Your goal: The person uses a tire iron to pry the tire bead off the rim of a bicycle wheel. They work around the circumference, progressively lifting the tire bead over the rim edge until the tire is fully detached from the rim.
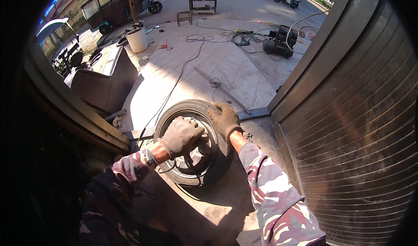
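Note:
A black-tyred wheel (223, 159) with a pale and dark hub lies tilted on the ground in front of me, by the door sill. My left hand (182, 137), in a grey-brown work glove, is closed in a fist over the hub. A dark end shows beside its fingers, but what it holds is hidden. My right hand (225, 118), gloved alike, grips the far right part of the tyre, its fingers curled over the tread. Near my left wrist a dark cable (166, 169) loops out of the wheel.
A ribbed metal door (352, 128) stands close on my right. Beyond the sill lie a long thin bar (222, 89) and trailing cables. Farther out are a black air compressor (279, 42), a white bucket (137, 40), a small stool (184, 18) and a brown box-like piece (104, 82).

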